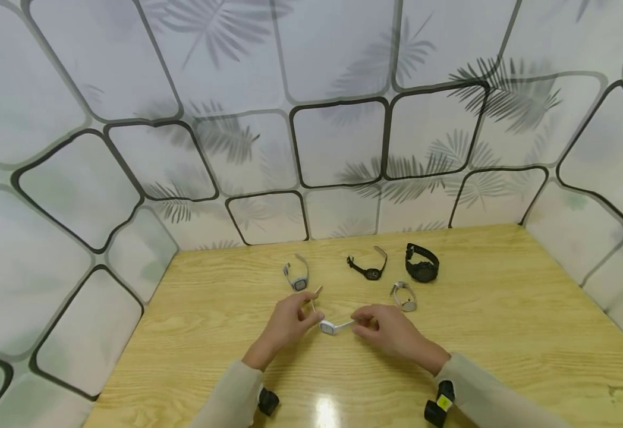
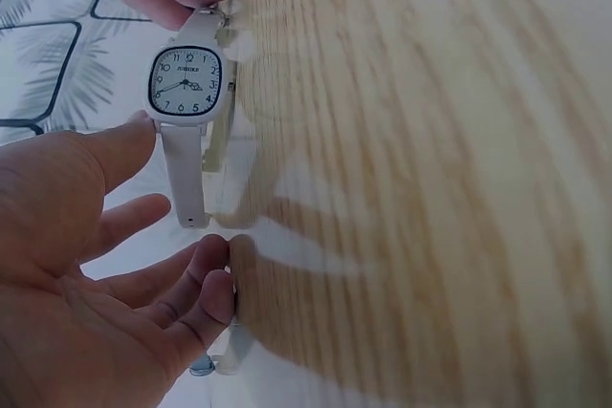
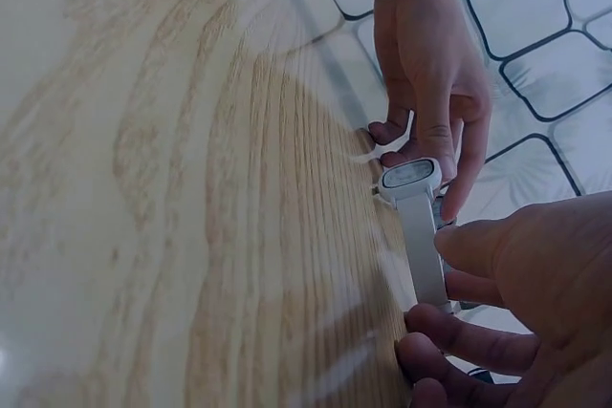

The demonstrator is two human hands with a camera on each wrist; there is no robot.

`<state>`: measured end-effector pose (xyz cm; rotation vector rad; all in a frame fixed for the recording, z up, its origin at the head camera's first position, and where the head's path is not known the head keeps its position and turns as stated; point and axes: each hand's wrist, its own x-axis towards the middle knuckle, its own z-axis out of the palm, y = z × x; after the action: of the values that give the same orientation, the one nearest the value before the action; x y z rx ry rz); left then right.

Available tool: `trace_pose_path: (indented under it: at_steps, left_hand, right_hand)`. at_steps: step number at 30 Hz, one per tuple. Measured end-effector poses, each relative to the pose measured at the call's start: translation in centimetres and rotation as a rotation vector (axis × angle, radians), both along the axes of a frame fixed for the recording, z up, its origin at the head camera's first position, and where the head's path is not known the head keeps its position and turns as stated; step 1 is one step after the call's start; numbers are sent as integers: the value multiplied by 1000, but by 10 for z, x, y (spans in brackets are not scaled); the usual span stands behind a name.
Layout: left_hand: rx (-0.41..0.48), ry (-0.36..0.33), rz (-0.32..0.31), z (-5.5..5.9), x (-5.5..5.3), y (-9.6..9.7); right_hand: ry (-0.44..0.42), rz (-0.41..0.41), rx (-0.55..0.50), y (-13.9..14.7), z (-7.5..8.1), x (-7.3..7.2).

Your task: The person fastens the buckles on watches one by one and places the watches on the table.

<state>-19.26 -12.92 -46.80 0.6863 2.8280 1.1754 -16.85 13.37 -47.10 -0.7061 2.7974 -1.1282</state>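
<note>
A white wristwatch [image 1: 327, 327] with a squarish case is held low over the table between both hands, its strap unfastened and spread. In the left wrist view its numbered dial [image 2: 186, 81] faces the camera. My left hand [image 1: 288, 321] has its thumb at the edge of the case and its index finger by one strap half [image 2: 184, 174]. At the other side, my right hand [image 1: 389, 330] pinches the end of the other strap half [image 3: 421, 246] between thumb and fingers. The right wrist view shows the case tilted, with the left hand [image 3: 430, 74] beyond it.
Beyond the hands lie a grey watch [image 1: 300, 283], a slim black watch [image 1: 373, 273], a bulky black watch [image 1: 424, 271] and a pale round-faced watch [image 1: 409, 305]. The wooden table [image 1: 210, 309] meets a leaf-patterned wall covering [image 1: 338, 142] at the back.
</note>
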Motion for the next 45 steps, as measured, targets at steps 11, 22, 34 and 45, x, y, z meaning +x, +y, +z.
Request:
trace_pose_path:
  at_steps: [11, 22, 34, 45]
  left_hand:
    - [-8, -11, 3, -1, 2, 6]
    - [-31, 17, -9, -2, 3, 10]
    - [-24, 54, -2, -5, 5, 10]
    - [-14, 28, 0, -5, 4, 7]
  right_hand:
    - [43, -76, 33, -4, 0, -10]
    - [64, -31, 12, -5, -2, -15]
    - [78, -51, 23, -6, -7, -16]
    - [56, -54, 21, -6, -5, -17]
